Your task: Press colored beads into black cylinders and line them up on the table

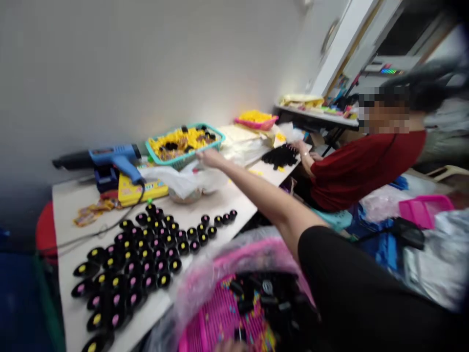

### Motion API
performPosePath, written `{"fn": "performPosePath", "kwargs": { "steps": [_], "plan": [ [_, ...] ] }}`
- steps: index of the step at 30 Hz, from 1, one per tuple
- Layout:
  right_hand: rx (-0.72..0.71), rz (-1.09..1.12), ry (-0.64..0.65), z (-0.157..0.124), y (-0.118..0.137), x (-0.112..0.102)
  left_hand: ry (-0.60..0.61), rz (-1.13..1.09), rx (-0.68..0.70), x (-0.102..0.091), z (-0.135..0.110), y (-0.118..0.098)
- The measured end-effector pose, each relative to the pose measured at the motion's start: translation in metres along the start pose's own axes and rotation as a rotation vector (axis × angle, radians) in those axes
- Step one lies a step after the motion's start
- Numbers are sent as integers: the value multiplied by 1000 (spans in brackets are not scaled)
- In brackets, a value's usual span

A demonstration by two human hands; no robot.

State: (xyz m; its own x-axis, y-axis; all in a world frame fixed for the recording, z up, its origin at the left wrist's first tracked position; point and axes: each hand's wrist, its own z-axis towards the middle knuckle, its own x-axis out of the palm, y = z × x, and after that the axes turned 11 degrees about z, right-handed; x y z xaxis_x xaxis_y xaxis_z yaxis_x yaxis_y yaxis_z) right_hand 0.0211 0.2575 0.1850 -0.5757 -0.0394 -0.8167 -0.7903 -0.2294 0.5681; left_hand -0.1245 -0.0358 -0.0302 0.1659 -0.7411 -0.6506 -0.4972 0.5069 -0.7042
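My right arm reaches across the table, and my right hand (210, 159) is at the near rim of a teal basket (170, 164). Its fingers look curled together; blur hides what they hold, if anything. Yellow packets and some black pieces fill that basket. Just below my hand lies a white plastic bag (183, 182). At the bottom edge only a sliver of my left hand (230, 346) shows, beside a pink basket (205, 320) with black pieces and small colourful beads. Its fingers are cut off and blurred. Many black cups (146, 266) with yellow or pink centres stand in rows on the table.
A blue heat gun (115, 159) lies at the table's back left, its cable trailing forward past a yellow box (137, 190). A co-worker in red (362, 166) sits at the right, hands at a black pile (280, 156). Farther back is a small pink basket (256, 123).
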Motion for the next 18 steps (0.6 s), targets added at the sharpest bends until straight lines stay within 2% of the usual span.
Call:
{"fn": "performPosePath", "kwargs": {
  "steps": [3,4,5,6,7,8,9,10,11,12,14,16,18],
  "plan": [
    [12,105,-67,-46,2,-4,8,3,-78,20,-29,-19],
    [-78,246,-135,-69,3,0,-11,32,-100,21,-34,-22],
    [-133,399,-101,-97,5,8,-23,52,-119,21,-36,-24],
    [-129,540,43,-128,6,21,-29,70,-132,20,-37,-25],
    [-45,663,229,-163,7,38,-27,79,-140,19,-36,-24],
    [88,751,493,-200,5,59,-24,83,-146,19,-35,-24],
    [251,814,605,-237,0,82,-20,83,-149,19,-33,-23],
    [387,835,646,-270,-8,107,-19,81,-150,19,-31,-23],
    [465,795,640,-300,-19,130,-17,79,-150,21,-30,-23],
    [494,718,559,-324,-31,150,-13,81,-151,22,-29,-24],
    [357,590,439,-352,-55,177,1,116,-161,23,-27,-25],
    [223,495,399,-361,-74,186,12,173,-168,20,-26,-25],
    [144,424,443,-360,-84,181,-2,202,-162,12,-24,-21]
  ]
}}
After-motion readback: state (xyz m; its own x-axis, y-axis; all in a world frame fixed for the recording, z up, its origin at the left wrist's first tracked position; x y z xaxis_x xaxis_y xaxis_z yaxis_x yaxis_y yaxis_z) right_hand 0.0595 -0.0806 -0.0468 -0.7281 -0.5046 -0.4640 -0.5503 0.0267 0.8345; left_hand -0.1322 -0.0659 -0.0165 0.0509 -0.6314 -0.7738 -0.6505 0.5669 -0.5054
